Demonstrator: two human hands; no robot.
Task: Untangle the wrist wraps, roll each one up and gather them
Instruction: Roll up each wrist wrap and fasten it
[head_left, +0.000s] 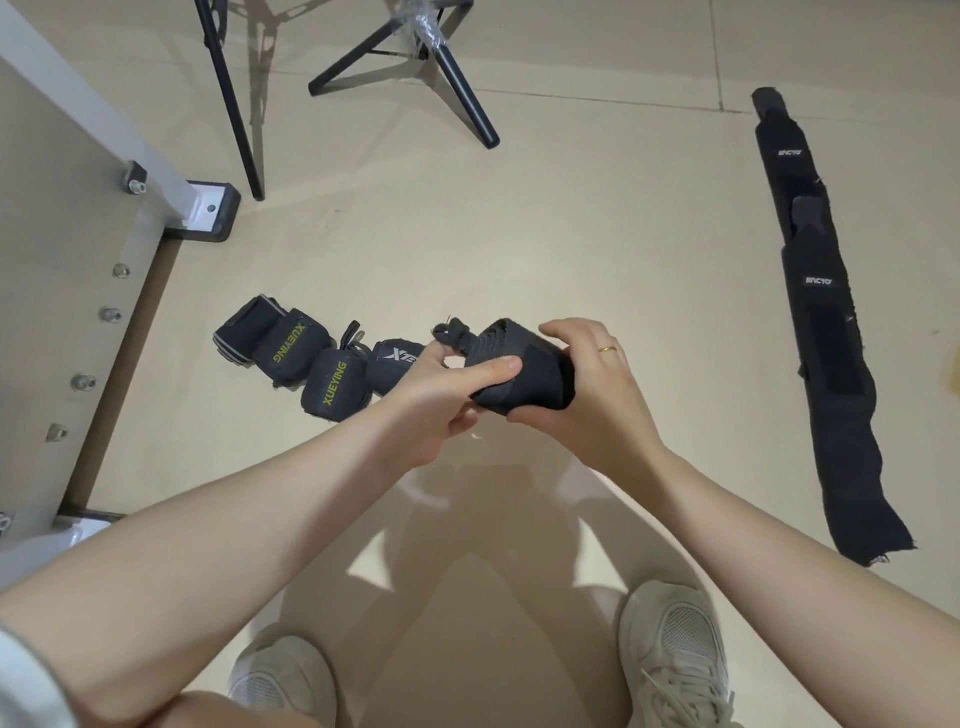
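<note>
Soft, light, springy wrap roll (519, 376) gripped by left hand (441, 400) and right hand (592, 384); best squeezed across sides, else unrolls.

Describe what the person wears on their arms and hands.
Both forearms are bare. The right hand wears a thin gold ring on one finger. The left hand wears nothing. A pale grey sleeve edge shows at the left upper arm.

A rolled black wrist wrap (519, 371) is gripped by both hands, left hand (441, 400) and right hand (587, 384); left of it, four rolled wraps (311, 358) are lined on the floor (571, 234); right of it, flat wraps (826, 322) are laid out.
</note>
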